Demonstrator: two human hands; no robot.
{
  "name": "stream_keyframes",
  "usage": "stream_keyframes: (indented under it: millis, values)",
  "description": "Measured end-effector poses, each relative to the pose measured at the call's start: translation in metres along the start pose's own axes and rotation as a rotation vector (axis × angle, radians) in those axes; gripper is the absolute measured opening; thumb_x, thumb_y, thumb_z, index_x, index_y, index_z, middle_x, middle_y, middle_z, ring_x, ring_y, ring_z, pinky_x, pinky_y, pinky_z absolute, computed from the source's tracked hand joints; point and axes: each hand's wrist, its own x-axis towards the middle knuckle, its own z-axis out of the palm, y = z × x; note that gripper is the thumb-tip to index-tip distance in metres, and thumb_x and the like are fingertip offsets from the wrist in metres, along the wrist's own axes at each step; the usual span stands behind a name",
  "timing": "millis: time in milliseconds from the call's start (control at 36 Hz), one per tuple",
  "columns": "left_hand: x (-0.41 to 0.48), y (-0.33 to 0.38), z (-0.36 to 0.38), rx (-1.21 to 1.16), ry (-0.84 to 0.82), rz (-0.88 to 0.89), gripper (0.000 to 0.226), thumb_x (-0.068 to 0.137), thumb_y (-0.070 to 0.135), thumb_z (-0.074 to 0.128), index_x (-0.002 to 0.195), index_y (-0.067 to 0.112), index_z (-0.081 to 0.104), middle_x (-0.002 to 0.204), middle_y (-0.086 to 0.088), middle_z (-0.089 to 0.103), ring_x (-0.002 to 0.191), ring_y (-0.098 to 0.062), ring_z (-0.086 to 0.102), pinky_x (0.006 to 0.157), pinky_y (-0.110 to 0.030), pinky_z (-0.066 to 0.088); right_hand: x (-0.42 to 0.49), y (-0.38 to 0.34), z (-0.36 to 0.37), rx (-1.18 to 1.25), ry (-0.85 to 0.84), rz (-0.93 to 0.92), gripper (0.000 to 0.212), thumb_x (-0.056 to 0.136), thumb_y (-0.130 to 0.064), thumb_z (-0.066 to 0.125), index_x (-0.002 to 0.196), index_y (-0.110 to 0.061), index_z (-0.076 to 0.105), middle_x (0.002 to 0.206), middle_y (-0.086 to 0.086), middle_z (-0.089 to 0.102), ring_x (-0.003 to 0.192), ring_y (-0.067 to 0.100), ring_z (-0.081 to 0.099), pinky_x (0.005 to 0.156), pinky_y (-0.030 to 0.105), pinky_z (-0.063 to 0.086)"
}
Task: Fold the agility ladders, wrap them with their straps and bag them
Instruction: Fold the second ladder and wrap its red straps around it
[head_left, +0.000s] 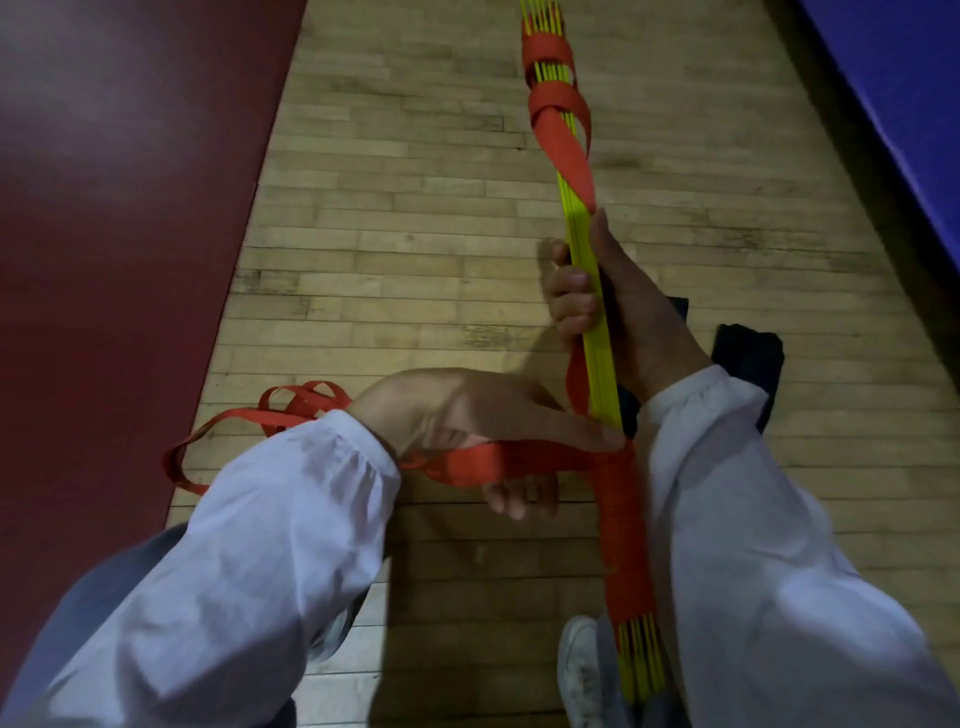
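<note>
Wrapping step: folded ladder (597, 358) of yellow rungs slants over the wood floor (389, 260), its near end wound in red strap (519, 457). Right hand (623, 312) fingers clamped round the rungs; left hand (457, 410) fingers curled on the strap. Best to pull each turn taut, overlap neatly, feed loose loops (301, 400) untangled.

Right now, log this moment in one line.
phase: wrapping | left hand: holds red strap | right hand: grips yellow rung bundle | far turns: loose

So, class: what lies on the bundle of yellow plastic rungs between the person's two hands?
In the head view, bare yellow rungs flanked by a length of red webbing strap, between right hand and left hand.
</note>
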Motion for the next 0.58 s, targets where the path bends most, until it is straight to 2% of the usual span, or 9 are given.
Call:
stream_keyframes:
  millis: [56, 111, 194, 278, 389, 500, 583]
  values:
    - [-0.003, -0.001, -0.004, 0.025, -0.022, -0.028, 0.073, 0.068, 0.058, 0.06, 0.111, 0.0, 0.062, 0.078, -0.014, 0.069, 0.054, -0.017, 0.063, 0.051, -0.023, 0.053, -0.001, -0.002, 0.0, -0.051, 0.034, -0.02, 0.067, 0.048, -0.047, 0.09, 0.089, -0.017, 0.047, 0.059, -0.007, 0.052, 0.044, 0.002, 0.051, 0.042, 0.016, 0.045]
    - [-0.005, -0.001, -0.007, 0.029, -0.019, -0.035, 0.072, 0.068, 0.061, 0.058, 0.105, 0.0, 0.063, 0.078, -0.015, 0.069, 0.051, -0.016, 0.061, 0.049, -0.022, 0.051, -0.004, -0.004, 0.002, -0.088, 0.092, -0.045, 0.065, 0.049, -0.047, 0.088, 0.089, -0.017, 0.047, 0.059, -0.007, 0.052, 0.043, 0.002, 0.051, 0.042, 0.016, 0.045]
    - [-0.005, -0.001, -0.008, 0.002, 0.038, -0.05, 0.065, 0.069, 0.061, 0.057, 0.094, 0.002, 0.065, 0.076, -0.015, 0.069, 0.042, -0.013, 0.055, 0.043, -0.019, 0.044, -0.008, -0.006, 0.007, -0.192, 0.216, -0.088, 0.055, 0.057, -0.048, 0.072, 0.092, -0.017, 0.043, 0.057, -0.006, 0.051, 0.043, 0.003, 0.049, 0.043, 0.017, 0.044]
    - [-0.001, 0.0, -0.008, 0.022, 0.125, -0.074, 0.063, 0.078, 0.061, 0.056, 0.094, 0.002, 0.068, 0.073, -0.013, 0.068, 0.037, -0.011, 0.049, 0.04, -0.017, 0.039, -0.008, -0.005, 0.008, -0.27, 0.322, -0.105, 0.039, 0.072, -0.044, 0.062, 0.093, -0.017, 0.045, 0.057, -0.004, 0.052, 0.044, 0.006, 0.049, 0.044, 0.02, 0.044]
    - [0.004, 0.0, -0.009, 0.058, 0.173, -0.107, 0.062, 0.083, 0.061, 0.054, 0.091, 0.002, 0.071, 0.07, -0.01, 0.07, 0.039, -0.012, 0.049, 0.044, -0.019, 0.04, -0.003, 0.001, 0.008, -0.333, 0.448, -0.131, 0.019, 0.091, -0.031, 0.06, 0.089, -0.014, 0.051, 0.057, 0.0, 0.054, 0.043, 0.011, 0.051, 0.044, 0.02, 0.045]
    - [0.006, -0.001, -0.007, 0.066, 0.195, -0.1, 0.053, 0.085, 0.058, 0.056, 0.08, 0.007, 0.071, 0.07, -0.01, 0.07, 0.038, -0.012, 0.047, 0.046, -0.022, 0.04, 0.0, 0.006, 0.009, -0.394, 0.516, -0.154, 0.015, 0.092, -0.024, 0.064, 0.088, -0.013, 0.054, 0.056, 0.002, 0.056, 0.043, 0.012, 0.053, 0.045, 0.021, 0.046]
    - [0.01, -0.005, -0.007, 0.117, 0.214, -0.094, 0.054, 0.086, 0.057, 0.057, 0.087, 0.005, 0.071, 0.074, -0.011, 0.071, 0.039, -0.012, 0.046, 0.054, -0.027, 0.039, 0.003, 0.011, 0.01, -0.454, 0.541, -0.166, 0.013, 0.091, -0.021, 0.065, 0.087, -0.012, 0.056, 0.057, 0.004, 0.056, 0.043, 0.014, 0.054, 0.045, 0.023, 0.047]
